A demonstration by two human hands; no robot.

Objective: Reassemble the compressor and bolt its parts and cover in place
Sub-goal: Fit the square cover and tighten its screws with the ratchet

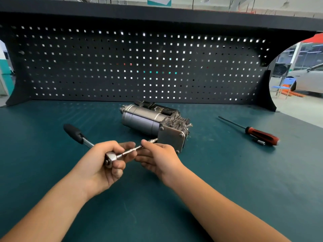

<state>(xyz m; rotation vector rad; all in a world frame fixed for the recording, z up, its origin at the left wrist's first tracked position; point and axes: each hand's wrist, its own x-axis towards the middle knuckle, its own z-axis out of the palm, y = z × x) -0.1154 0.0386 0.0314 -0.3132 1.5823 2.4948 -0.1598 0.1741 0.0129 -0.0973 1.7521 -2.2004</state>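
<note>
- The compressor [145, 119] lies on its side on the green table mat [227, 180], past both hands and a little right of centre. Its round motor body points back-left.
- Its flat square cover plate [172, 138] faces the person, with bolt heads [181, 135] showing at the corners.
- The left hand [104, 168] is below and left of the compressor. Its fingers are curled round the shiny head of a ratchet wrench [111, 158].
- The wrench's black-gripped handle [73, 133] sticks out up and to the left, clear of the mat.
- The right hand [158, 158] is just in front of the cover plate. Its thumb and fingertips pinch the thin extension bar [132, 149] that runs from the ratchet head toward the compressor.
- The far tip of the bar [154, 140] reaches the lower-left edge of the cover plate. I cannot tell whether it is seated on a bolt there.
- A red-and-black screwdriver [258, 132] lies on the mat well to the right of the compressor, with a small metal socket [260, 142] just beside its handle.
- A dark pegboard [139, 67] stands behind the table.
</note>
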